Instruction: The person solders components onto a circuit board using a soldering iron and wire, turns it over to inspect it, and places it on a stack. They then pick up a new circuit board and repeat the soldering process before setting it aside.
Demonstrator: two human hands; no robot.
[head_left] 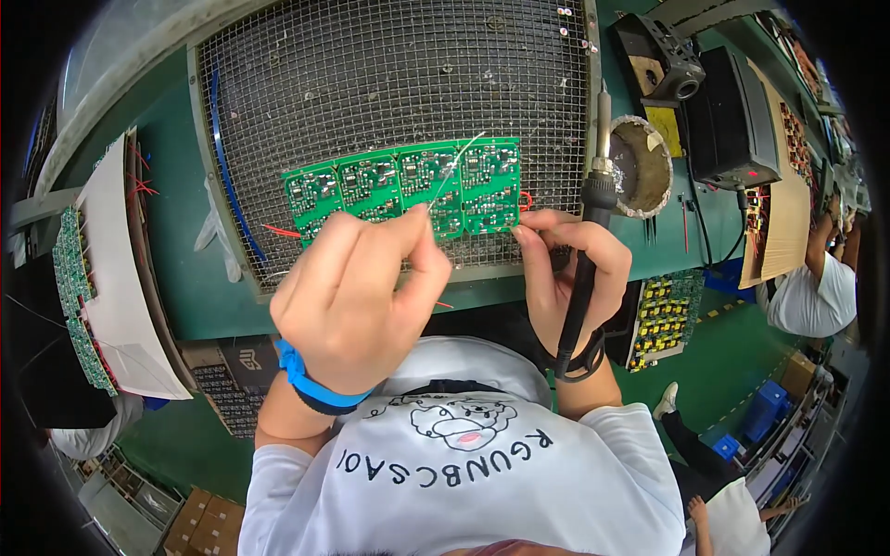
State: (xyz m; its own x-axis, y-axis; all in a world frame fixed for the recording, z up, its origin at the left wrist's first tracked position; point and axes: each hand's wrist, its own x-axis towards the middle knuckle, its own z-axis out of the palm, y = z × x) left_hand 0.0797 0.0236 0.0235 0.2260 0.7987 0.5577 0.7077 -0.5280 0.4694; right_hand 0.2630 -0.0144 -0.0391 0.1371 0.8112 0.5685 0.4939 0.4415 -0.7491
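Observation:
A green circuit board panel point(371, 183), made of several joined boards with small parts, lies on the wire mesh. Closed over its near edge, my left hand point(348, 283) pinches a thin silvery solder wire point(455, 168), which slants up across the panel. My right hand point(582, 269) is closed at the panel's near right corner, thumb and forefinger touching it beside a short red wire point(526, 201). A soldering iron point(600, 196) lies across that same hand, its tip pointing away from me and off the panel. My palms and some fingers are hidden.
The framed mesh point(389, 74) covers the green bench point(222, 306). Right of it stand a round pot point(649, 171), an iron holder point(656, 69) and a black box point(731, 120). White board point(130, 269) and more circuit boards point(79, 296) are at left. People sit nearby.

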